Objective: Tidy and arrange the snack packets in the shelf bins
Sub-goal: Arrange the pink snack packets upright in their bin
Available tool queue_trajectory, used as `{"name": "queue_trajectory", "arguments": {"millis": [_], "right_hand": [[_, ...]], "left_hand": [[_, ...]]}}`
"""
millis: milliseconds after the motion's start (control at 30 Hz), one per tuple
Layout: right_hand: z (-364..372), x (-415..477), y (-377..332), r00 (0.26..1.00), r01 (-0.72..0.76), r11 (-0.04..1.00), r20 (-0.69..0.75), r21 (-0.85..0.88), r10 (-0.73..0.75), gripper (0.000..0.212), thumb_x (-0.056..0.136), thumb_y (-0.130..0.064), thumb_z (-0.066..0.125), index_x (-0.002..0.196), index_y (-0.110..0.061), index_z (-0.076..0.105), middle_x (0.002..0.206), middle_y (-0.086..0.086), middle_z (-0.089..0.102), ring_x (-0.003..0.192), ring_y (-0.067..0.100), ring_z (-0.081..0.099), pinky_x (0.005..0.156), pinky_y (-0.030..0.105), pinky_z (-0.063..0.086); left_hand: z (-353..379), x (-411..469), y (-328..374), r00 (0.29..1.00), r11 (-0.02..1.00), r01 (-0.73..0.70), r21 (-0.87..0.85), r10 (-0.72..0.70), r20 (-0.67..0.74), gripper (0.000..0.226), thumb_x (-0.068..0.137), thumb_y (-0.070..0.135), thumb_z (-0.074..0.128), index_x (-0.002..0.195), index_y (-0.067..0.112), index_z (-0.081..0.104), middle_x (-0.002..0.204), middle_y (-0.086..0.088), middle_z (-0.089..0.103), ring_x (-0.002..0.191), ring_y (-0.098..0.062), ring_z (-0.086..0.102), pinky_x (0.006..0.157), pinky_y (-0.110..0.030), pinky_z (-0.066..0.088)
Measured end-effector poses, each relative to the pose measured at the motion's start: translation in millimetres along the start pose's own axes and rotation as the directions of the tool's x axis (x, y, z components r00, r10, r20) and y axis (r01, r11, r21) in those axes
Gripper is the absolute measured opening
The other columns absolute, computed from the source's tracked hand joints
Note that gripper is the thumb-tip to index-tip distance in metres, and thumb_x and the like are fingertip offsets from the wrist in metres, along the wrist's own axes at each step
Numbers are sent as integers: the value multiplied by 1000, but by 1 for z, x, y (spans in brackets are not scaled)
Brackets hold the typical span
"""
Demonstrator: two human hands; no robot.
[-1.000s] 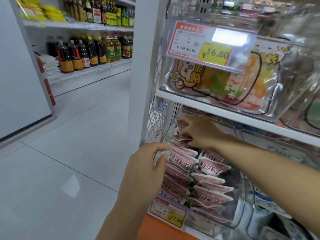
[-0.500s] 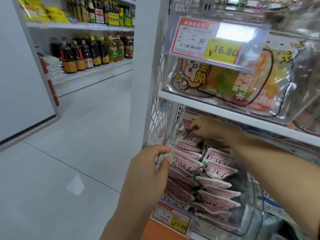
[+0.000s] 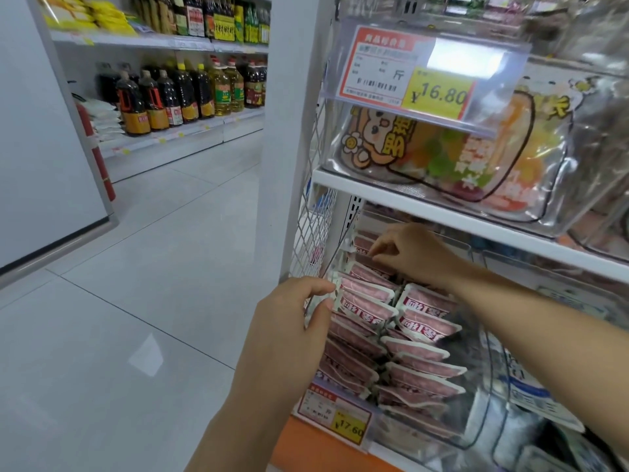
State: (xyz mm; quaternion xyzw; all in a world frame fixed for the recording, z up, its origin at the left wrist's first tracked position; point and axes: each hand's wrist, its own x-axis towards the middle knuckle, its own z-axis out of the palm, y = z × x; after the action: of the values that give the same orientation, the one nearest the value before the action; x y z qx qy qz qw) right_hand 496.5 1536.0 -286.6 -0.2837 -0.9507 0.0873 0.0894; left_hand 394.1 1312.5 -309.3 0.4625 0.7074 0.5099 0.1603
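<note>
A clear plastic shelf bin [image 3: 476,420] on the lower shelf holds several pink snack packets [image 3: 418,352] with red-and-white labels, stacked in two columns. My left hand [image 3: 292,321] is at the bin's left edge and pinches the white end of a packet [image 3: 366,310] in the left column between thumb and forefinger. My right hand [image 3: 405,250] reaches in under the upper shelf and pinches the edge of a packet [image 3: 371,270] at the back top of the left column. The packets behind my right hand are hidden.
Above, a white shelf board [image 3: 442,212] carries a clear bin of colourful snacks with a 16.80 price tag [image 3: 408,73]. A 17.60 tag [image 3: 335,413] hangs on the lower bin. White wire mesh [image 3: 313,229] closes the shelf's left side. Oil bottles [image 3: 190,93] line a far shelf across the tiled aisle.
My right hand has drawn slightly back and up at the rear of the bin, fingers now pinching a packet. My left hand has closed its thumb and forefinger on a packet's end.
</note>
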Motion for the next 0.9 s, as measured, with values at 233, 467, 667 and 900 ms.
{"name": "queue_trajectory", "arguments": {"millis": [233,467,667,900], "right_hand": [[19,19,-12,996,16,989,86,-147,-4,7,87,-18,62,92,-18,66,98,-1,65,92,17,59,76,27,42],[26,26,-3,973,121,921,228,-370,-36,26,97,-30,48,114,-28,68,135,-10,51,122,19,45,93,34,36],[20,44,7,992,-67,984,90,-163,83,36,96,-35,51,77,-6,62,66,3,55,61,18,49,62,30,34],[8,49,15,976,-130,991,178,29,123,34,90,-28,63,74,1,57,63,10,46,62,17,41,58,30,25]], "left_hand": [[3,2,0,1000,1000,-5,18,6,-14,20,94,23,54,101,40,59,101,26,57,95,8,53,85,-5,38],[2,3,-2,1000,1000,-5,22,5,-7,20,94,24,54,103,41,59,98,29,56,92,16,51,78,2,35],[2,2,-2,1000,1000,0,-11,1,7,19,94,25,54,97,44,56,94,31,54,90,19,48,76,4,33],[0,1,-4,1000,1000,4,-11,-4,22,18,94,27,53,98,44,56,94,33,53,86,21,47,72,7,33]]}}
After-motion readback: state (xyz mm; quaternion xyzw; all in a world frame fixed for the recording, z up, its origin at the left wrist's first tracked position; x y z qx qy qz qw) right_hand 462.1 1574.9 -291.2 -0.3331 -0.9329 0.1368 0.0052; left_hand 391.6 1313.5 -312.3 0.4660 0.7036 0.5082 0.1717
